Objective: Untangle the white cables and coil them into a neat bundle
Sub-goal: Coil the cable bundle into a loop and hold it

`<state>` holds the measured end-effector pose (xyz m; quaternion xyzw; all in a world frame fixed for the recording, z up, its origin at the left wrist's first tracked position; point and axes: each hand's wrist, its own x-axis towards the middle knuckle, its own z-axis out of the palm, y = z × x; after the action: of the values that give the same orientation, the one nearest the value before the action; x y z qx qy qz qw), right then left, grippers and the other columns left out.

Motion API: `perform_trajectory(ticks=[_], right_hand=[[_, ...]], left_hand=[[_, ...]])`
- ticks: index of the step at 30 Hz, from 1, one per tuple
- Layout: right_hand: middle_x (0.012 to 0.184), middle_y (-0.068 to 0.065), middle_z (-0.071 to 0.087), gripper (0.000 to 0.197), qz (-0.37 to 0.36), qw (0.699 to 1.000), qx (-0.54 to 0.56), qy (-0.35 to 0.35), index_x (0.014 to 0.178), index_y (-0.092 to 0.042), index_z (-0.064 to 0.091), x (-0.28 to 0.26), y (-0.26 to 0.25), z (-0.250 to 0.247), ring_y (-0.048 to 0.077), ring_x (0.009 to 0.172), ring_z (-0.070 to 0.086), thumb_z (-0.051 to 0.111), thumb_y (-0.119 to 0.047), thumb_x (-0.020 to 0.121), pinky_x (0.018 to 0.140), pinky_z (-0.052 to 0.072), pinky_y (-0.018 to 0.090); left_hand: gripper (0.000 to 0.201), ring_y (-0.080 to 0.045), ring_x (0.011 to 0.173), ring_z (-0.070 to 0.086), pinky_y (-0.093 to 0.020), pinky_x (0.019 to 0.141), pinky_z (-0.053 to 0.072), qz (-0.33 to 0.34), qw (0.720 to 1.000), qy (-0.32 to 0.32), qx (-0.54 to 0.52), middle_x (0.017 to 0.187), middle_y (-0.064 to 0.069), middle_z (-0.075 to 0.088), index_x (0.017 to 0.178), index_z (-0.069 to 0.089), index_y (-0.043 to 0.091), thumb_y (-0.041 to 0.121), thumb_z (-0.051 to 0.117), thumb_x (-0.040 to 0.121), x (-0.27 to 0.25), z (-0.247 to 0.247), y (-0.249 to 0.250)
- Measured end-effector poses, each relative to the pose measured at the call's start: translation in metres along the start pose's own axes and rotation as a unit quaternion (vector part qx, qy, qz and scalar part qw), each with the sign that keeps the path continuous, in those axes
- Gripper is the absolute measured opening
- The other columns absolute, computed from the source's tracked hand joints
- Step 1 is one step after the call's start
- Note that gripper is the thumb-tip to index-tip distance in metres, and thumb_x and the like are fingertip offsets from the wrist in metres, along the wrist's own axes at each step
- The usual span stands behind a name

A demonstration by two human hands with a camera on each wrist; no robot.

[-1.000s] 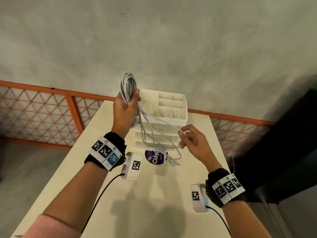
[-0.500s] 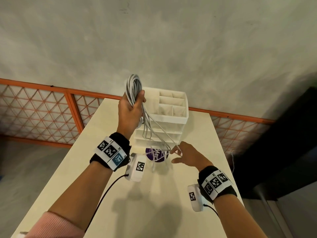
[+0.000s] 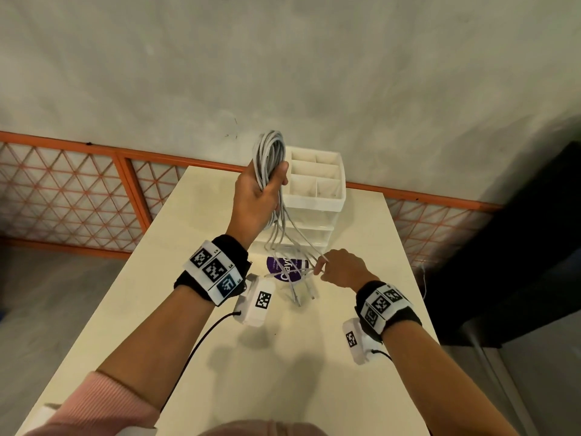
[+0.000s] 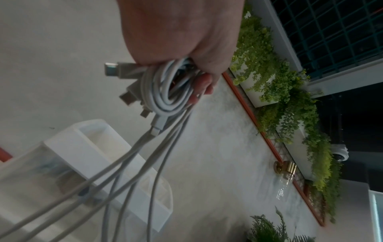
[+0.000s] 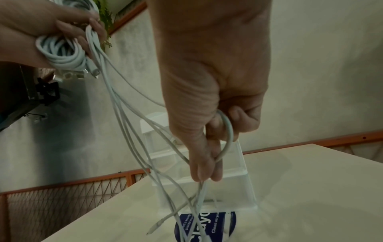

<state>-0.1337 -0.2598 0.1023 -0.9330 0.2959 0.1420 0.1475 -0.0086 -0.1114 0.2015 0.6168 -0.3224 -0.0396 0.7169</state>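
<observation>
Left hand (image 3: 257,196) fist-grips the coiled white cables (image 3: 269,158) high above the table (image 3: 195,309) so loose tails hang free, while right hand (image 3: 342,269) fingers pinch, seemingly, one strand low for the next wrap.

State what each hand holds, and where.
Left hand grips the coiled white cables around the coil's middle; right hand pinches their loose hanging strands low down.

A drawer organizer (image 3: 317,196) is set at the tabletop's (image 3: 176,309) far end, with a round sticker (image 3: 284,270) placed before it.
</observation>
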Motion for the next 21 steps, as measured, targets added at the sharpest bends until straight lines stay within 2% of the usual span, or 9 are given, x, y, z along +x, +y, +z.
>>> perform_trajectory(ticks=[2,4,6,9,12,14,16,19,21], right_hand=[[0.101,-0.004,0.065,0.02,-0.004,1.0,0.013,-0.011,0.094,-0.033,0.064,-0.001,0.001,0.003,0.021,0.101,0.061,0.061,-0.016,0.083,0.09,0.048,0.035],[0.081,-0.005,0.061,0.03,-0.014,0.998,0.035,-0.05,0.099,-0.031,0.059,-0.001,0.004,0.004,0.024,0.094,0.063,0.061,-0.009,0.079,0.087,0.05,0.037],[0.068,-0.007,0.057,0.042,-0.023,0.991,0.054,-0.12,0.107,-0.03,0.055,-0.004,0.004,0.001,0.02,0.078,0.061,0.061,-0.003,0.076,0.072,0.048,0.03],[0.062,-0.002,0.059,0.048,-0.005,0.976,0.076,-0.204,0.123,-0.027,0.047,-0.01,-0.003,-0.007,0.01,0.06,0.052,0.055,-0.008,0.08,0.055,0.036,0.021],[0.057,-0.001,0.059,0.041,0.004,0.974,0.081,-0.211,0.121,-0.008,0.056,-0.011,-0.005,-0.011,0.01,0.056,0.05,0.051,-0.013,0.081,0.056,0.037,0.021],[0.061,-0.005,0.066,0.038,0.005,0.968,0.108,-0.225,0.119,-0.01,0.06,-0.012,-0.002,-0.011,0.011,0.064,0.057,0.054,-0.015,0.083,0.062,0.04,0.022],[0.082,-0.008,0.074,0.033,0.006,0.955,0.166,-0.246,0.116,-0.018,0.062,-0.015,0.002,-0.01,0.014,0.086,0.063,0.06,-0.021,0.084,0.076,0.044,0.025],[0.095,-0.016,0.071,0.026,-0.009,0.916,0.255,-0.31,0.105,-0.024,0.067,-0.025,0.006,-0.009,0.014,0.11,0.058,0.061,-0.041,0.086,0.092,0.045,0.031],[0.118,-0.006,0.068,0.022,-0.032,0.904,0.289,-0.315,0.093,-0.03,0.069,-0.028,0.012,-0.005,0.016,0.119,0.056,0.064,-0.046,0.079,0.095,0.045,0.033]], left_hand=[[0.022,-0.004,0.035,0.039,-0.017,0.038,0.035,0.003,1.0,0.001,-0.004,0.047,0.009,0.049,0.081,0.055,0.004,0.021,0.055,0.095,-0.001,0.002,0.004],[0.021,-0.004,0.037,0.04,-0.018,0.039,0.037,-0.001,1.0,0.003,-0.009,0.054,0.009,0.049,0.083,0.056,0.003,0.021,0.055,0.095,0.001,0.002,0.005],[0.022,-0.005,0.039,0.041,-0.019,0.041,0.037,-0.001,1.0,0.0,-0.003,0.056,0.007,0.05,0.083,0.056,0.003,0.022,0.056,0.094,0.002,0.001,0.003],[0.023,-0.006,0.039,0.04,-0.02,0.04,0.037,-0.002,1.0,0.004,0.008,0.052,0.009,0.048,0.079,0.056,0.005,0.022,0.056,0.094,-0.001,0.0,0.001],[0.023,-0.005,0.041,0.042,-0.022,0.044,0.039,0.002,1.0,0.012,0.01,0.054,0.007,0.048,0.078,0.056,0.008,0.024,0.056,0.095,0.0,-0.003,0.003],[0.023,-0.005,0.045,0.045,-0.023,0.05,0.04,0.008,1.0,0.019,0.008,0.056,0.007,0.049,0.08,0.057,0.008,0.026,0.056,0.094,0.004,-0.008,0.005],[0.023,-0.009,0.046,0.044,-0.024,0.049,0.04,0.014,1.0,0.024,0.007,0.057,0.007,0.05,0.081,0.056,0.008,0.027,0.056,0.094,0.006,-0.011,0.007],[0.024,-0.013,0.046,0.043,-0.024,0.044,0.04,0.014,0.999,0.032,0.006,0.059,0.005,0.051,0.084,0.056,0.005,0.026,0.056,0.094,0.005,-0.013,0.01],[0.024,-0.013,0.045,0.043,-0.023,0.044,0.04,0.011,0.999,0.038,0.0,0.059,0.004,0.05,0.084,0.056,0.003,0.025,0.056,0.094,0.004,-0.014,0.01]])
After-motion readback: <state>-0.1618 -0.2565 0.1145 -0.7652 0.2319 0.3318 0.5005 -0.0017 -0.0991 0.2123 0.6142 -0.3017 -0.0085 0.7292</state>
